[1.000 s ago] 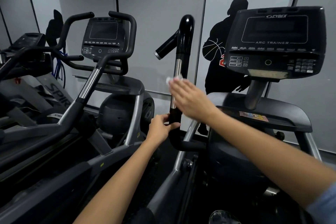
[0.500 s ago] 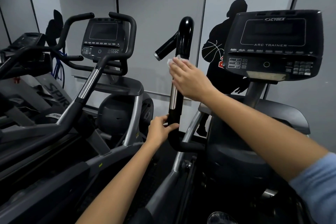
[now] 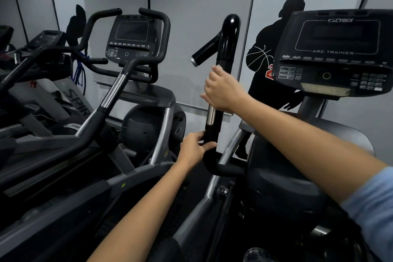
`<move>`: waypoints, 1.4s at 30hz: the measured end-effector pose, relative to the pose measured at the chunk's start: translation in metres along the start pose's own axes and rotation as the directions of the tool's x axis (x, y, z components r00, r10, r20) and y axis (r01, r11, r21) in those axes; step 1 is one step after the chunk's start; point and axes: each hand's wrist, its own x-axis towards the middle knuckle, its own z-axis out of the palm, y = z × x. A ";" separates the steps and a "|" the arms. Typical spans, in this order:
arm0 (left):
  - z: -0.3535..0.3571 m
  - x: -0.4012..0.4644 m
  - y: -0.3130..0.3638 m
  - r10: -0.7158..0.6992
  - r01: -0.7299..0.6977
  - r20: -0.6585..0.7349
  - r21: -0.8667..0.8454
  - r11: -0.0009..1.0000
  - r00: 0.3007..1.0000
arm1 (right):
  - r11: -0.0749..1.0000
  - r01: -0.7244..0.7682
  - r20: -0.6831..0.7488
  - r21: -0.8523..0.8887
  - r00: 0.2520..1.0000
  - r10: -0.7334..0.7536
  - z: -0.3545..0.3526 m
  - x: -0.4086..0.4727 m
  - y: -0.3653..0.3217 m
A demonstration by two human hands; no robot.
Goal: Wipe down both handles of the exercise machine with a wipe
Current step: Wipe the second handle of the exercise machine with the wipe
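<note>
Console writing: the console [image 3: 333, 53] at upper right reads "CYBEX" at the top and "ARC TRAINER" under its dark screen.
Other lettering: the neighbouring machine [image 3: 72, 102] at left shows "SPIR" on a grey panel; the rest is cut off.
Wall figure: a black silhouette [image 3: 270, 66] with a basketball outline and part of a red numeral stands behind the console.
Handle: the upright black handle [image 3: 226, 49] rises at centre, with a chrome band lower down and a short side grip [image 3: 204, 52] branching left.
Right hand: the right hand [image 3: 223, 89] is curled round the handle's middle, just above the chrome band.
Wipe: cannot be made out; only a pale edge shows at the fingertips.
Left hand: the left hand [image 3: 194, 151] grips the handle's lower black part, thumb across the front, below the right hand and apart from it.
</note>
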 end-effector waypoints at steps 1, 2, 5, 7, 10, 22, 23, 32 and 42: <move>0.000 0.000 0.001 -0.020 0.020 -0.007 0.011 1.000 1.000 | 1.000 0.022 -0.017 0.022 1.000 -0.022 0.002 -0.007 -0.012; 0.000 0.000 0.001 -0.035 0.036 -0.015 0.023 0.999 0.999 | 0.997 0.051 -0.044 0.049 0.998 -0.049 0.003 -0.018 -0.027; -0.001 -0.002 0.002 0.007 -0.004 -0.034 0.089 0.996 0.999 | 0.980 0.136 -0.120 0.146 0.986 -0.119 0.014 -0.058 -0.061; -0.002 -0.002 0.002 0.033 -0.028 -0.036 0.119 0.993 0.999 | 0.952 0.179 -0.157 0.250 0.977 -0.142 0.024 -0.075 -0.068; -0.002 0.000 0.001 0.027 -0.026 -0.017 0.061 0.998 0.999 | 0.946 0.161 -0.188 0.282 0.976 -0.110 0.031 -0.072 -0.051; -0.002 0.003 -0.005 0.067 -0.065 -0.018 0.092 0.994 0.998 | 0.687 -0.170 -0.083 0.707 0.944 0.319 0.035 -0.099 -0.119; -0.002 0.004 -0.006 0.072 -0.071 -0.008 0.093 0.993 0.997 | 0.613 -0.200 -0.050 0.764 0.930 0.365 0.032 -0.090 -0.111; -0.002 0.004 -0.008 0.072 -0.071 -0.002 0.107 0.992 0.997 | 0.250 -0.298 0.132 0.921 0.845 0.519 0.012 -0.068 -0.117; 0.000 0.008 -0.010 0.006 -0.006 0.015 0.018 1.000 1.000 | -0.012 -0.284 0.225 0.959 0.731 0.645 0.003 -0.015 -0.047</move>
